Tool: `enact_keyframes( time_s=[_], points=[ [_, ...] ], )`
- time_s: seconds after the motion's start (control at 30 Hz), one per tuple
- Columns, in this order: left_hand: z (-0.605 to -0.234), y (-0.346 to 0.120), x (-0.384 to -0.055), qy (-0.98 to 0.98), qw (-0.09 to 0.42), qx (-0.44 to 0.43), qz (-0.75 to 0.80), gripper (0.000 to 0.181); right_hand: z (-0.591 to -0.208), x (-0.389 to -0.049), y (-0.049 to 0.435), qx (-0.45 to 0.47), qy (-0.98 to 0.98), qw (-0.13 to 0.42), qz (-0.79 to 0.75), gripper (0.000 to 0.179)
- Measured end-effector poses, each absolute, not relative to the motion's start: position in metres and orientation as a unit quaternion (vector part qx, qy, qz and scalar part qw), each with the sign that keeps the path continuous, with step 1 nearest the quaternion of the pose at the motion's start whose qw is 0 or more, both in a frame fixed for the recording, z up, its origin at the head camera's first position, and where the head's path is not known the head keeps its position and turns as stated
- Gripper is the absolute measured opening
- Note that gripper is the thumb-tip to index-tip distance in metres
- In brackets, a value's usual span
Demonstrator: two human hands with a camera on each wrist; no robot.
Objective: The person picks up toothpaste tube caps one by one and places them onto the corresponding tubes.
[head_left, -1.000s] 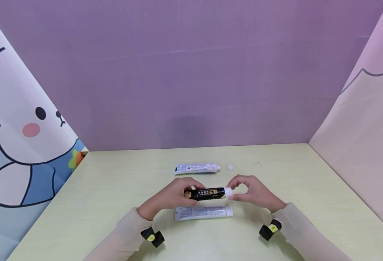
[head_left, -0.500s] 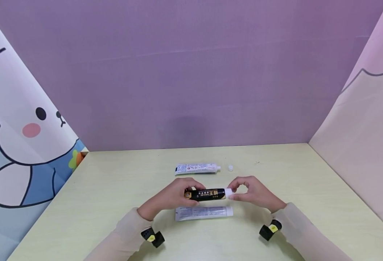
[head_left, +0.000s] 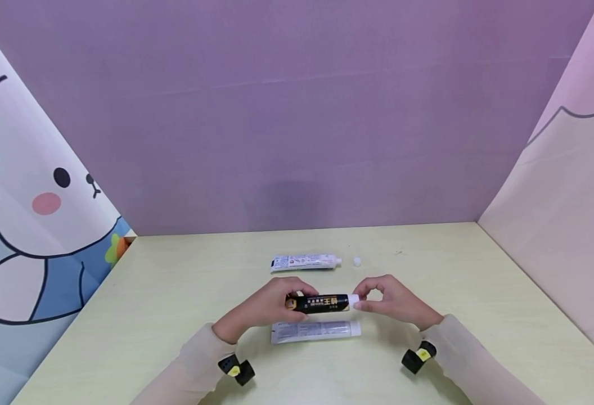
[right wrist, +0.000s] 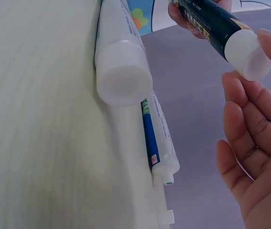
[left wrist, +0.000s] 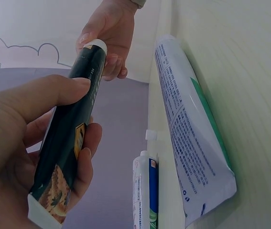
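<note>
We see a pale, faintly grained table [head_left: 190,264]. On it we find an uncapped toothpaste tube [head_left: 304,262] farther back, its bare nozzle pointing right, a small white cap [head_left: 357,261] just beyond that nozzle, and nearer us a capped white tube [head_left: 314,331], roughly parallel.

Purple backdrop [head_left: 297,112] behind pale table [head_left: 185,275]; cartoon-animal panel [head_left: 23,169] left.

Above the table [head_left: 175,275], the held tube [head_left: 323,304] lies crosswise between my left hand [head_left: 282,301] on the left and my right hand [head_left: 389,298] at its cap [head_left: 354,301]. On the table, the near tube [head_left: 313,331] lies closer to me, the far tube [head_left: 304,262] beyond, the loose cap [head_left: 357,261] just to its right.
</note>
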State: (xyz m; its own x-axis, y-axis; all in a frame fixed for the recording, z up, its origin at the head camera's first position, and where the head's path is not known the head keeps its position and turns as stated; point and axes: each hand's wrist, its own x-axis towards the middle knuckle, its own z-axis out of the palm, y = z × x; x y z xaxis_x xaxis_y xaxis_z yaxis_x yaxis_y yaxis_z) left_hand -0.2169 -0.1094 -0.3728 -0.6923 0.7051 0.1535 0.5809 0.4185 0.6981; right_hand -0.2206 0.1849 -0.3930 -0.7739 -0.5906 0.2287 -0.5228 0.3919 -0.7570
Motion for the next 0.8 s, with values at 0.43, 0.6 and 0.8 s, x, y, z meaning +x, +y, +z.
enact_keyframes(
  time_s=[0.43,0.6,0.8],
  points=[
    [-0.3727,-0.1061,-0.2202,0.835,0.074,0.383,0.389,0.039,-0.3988,-0.2269,0.1891,-0.346,0.813,0.014,-0.468,0.015],
    [-0.3707,-0.1054,-0.2233,0.833,0.075,0.381,0.394,0.038,-0.4002,-0.2278,0.1895,-0.349,0.81,-0.018,-0.47,0.025],
    [-0.3714,-0.1076,-0.2233,0.834,0.081,0.37,0.401,0.038,-0.3996,-0.2256,0.1833,-0.368,0.803,-0.057,-0.466,0.029]
  ],
)
